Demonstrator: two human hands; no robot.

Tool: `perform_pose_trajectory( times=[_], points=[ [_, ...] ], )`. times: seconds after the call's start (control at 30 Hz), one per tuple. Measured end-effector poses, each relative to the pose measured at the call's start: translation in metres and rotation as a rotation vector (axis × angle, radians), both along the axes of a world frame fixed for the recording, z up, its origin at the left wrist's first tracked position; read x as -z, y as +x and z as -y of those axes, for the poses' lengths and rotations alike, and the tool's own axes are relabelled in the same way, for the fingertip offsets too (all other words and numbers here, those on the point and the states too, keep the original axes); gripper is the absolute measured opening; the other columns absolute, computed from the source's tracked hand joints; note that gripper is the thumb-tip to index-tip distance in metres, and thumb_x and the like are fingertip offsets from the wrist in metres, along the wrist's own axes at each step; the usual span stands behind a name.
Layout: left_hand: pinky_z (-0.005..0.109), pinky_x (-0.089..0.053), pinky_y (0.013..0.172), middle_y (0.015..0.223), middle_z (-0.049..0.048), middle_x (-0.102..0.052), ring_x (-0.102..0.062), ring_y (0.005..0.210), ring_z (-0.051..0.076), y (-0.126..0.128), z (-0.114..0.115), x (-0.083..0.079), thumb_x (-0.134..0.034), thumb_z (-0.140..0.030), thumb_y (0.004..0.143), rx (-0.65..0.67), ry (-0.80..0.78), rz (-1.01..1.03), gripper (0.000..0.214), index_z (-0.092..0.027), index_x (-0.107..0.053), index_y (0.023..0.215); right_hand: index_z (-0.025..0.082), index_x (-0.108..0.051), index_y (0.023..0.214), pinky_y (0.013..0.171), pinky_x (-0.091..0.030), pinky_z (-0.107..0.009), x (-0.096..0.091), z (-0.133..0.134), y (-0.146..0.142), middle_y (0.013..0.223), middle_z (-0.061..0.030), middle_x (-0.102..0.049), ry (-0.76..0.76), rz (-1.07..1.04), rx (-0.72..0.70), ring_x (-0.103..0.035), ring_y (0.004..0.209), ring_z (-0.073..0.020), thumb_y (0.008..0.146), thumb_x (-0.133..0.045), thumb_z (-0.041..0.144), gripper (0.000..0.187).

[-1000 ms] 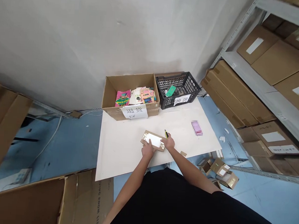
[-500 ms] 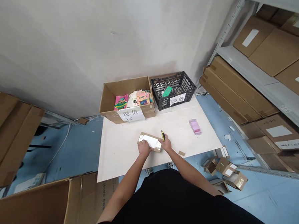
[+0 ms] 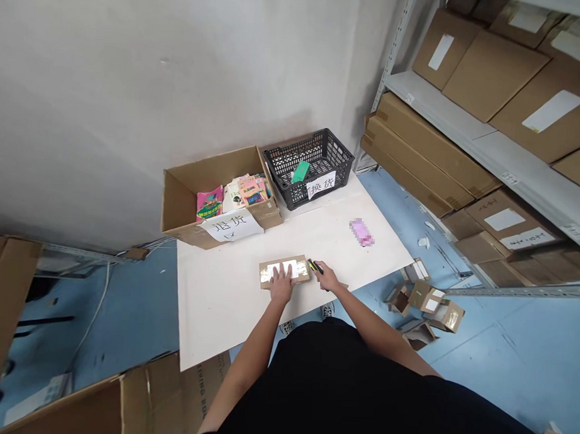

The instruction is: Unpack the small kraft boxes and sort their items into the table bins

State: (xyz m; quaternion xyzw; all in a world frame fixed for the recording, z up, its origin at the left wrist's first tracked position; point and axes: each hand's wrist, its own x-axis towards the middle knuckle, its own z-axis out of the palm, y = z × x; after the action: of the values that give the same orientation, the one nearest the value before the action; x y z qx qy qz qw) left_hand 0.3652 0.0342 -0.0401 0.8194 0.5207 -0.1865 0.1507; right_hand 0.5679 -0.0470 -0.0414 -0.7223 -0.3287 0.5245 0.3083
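A small cardboard box (image 3: 266, 273) with a white label and shiny tape lies flat on the white table (image 3: 217, 304). My left hand (image 3: 281, 285) rests on top of it, fingers spread and pressing on the label. Just off the box's right end, my right hand (image 3: 327, 278) is closed around a black and yellow box cutter (image 3: 316, 267). The cutter's tip points toward the box's right end; whether it touches the cardboard is too small to tell. A piece of brown cardboard shows partly behind my right wrist.
An open carton (image 3: 178, 201) of books and a black plastic crate (image 3: 291, 194) with a green box stand along the wall. A blurred pink item (image 3: 362, 232) lies to the right. Shelving (image 3: 483, 146) with cartons rises at right; small opened boxes (image 3: 424, 298) lie on the floor.
The box has turned to lie nearly level, and my left hand has spread flat on it. The cutter has tipped from upright toward the box. My view has shifted right.
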Motion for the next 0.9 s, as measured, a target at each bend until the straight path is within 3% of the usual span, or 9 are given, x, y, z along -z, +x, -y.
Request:
perform_pose_trajectory(
  times=[0.2, 0.57, 0.9],
  points=[
    [0.053, -0.03, 0.127, 0.179, 0.0085, -0.013, -0.013, 0.163, 0.037, -0.002, -0.004, 0.002, -0.038, -0.051, 0.106, 0.018, -0.01, -0.029, 0.07, -0.029, -0.019, 0.171, 0.029, -0.049, 0.146, 0.042, -0.045, -0.019, 0.005, -0.007, 0.001, 0.065, 0.0102, -0.056, 0.052, -0.07, 0.013, -0.051, 0.039, -0.0094, 0.104, -0.052, 0.031, 0.042],
    [0.056, -0.031, 0.126, 0.179, 0.0071, -0.011, -0.012, 0.164, 0.036, -0.006, -0.005, 0.017, -0.036, -0.053, 0.106, 0.026, 0.001, -0.024, 0.07, -0.033, -0.015, 0.171, 0.031, -0.05, 0.144, 0.042, -0.043, -0.018, -0.012, -0.015, 0.005, 0.064, 0.0093, -0.058, -0.041, 0.019, -0.089, -0.051, 0.039, -0.0099, 0.105, -0.054, 0.028, 0.04],
    [0.054, -0.03, 0.126, 0.18, 0.0063, -0.009, -0.011, 0.164, 0.036, -0.006, -0.005, 0.017, -0.035, -0.052, 0.107, 0.022, 0.001, -0.03, 0.069, -0.033, -0.015, 0.171, 0.029, -0.049, 0.144, 0.042, -0.041, -0.018, -0.021, -0.007, 0.0, 0.062, 0.009, -0.057, -0.066, 0.091, -0.114, -0.05, 0.038, -0.0104, 0.106, -0.052, 0.028, 0.037]
  ],
)
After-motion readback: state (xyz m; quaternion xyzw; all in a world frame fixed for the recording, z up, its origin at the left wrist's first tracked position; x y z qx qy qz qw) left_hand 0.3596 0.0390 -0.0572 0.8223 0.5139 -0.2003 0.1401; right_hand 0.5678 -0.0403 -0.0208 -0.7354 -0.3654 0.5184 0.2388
